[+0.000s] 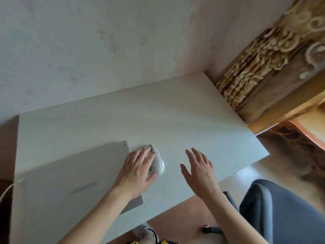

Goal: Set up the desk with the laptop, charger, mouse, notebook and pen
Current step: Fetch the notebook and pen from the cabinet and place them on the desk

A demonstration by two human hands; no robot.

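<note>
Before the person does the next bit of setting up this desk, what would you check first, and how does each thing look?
1. Closed silver laptop lies flat on the white desk: ok.
2. White cable runs to the laptop's left edge; plugged in: cannot tell.
3. Left hand grips the white computer mouse: ok.
4. Right hand open, holding nothing: ok.
5. Notebook and pen on the desk: not ok, none visible.

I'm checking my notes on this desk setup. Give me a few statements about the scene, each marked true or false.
1. The laptop lies closed on the desk. True.
2. The left hand rests on the mouse. True.
3. The right hand grips a pen. False: it is open and holds nothing.
4. The mouse sits left of the laptop. False: it sits by its right edge.
5. A notebook lies on the desk. False: none is visible.
</note>
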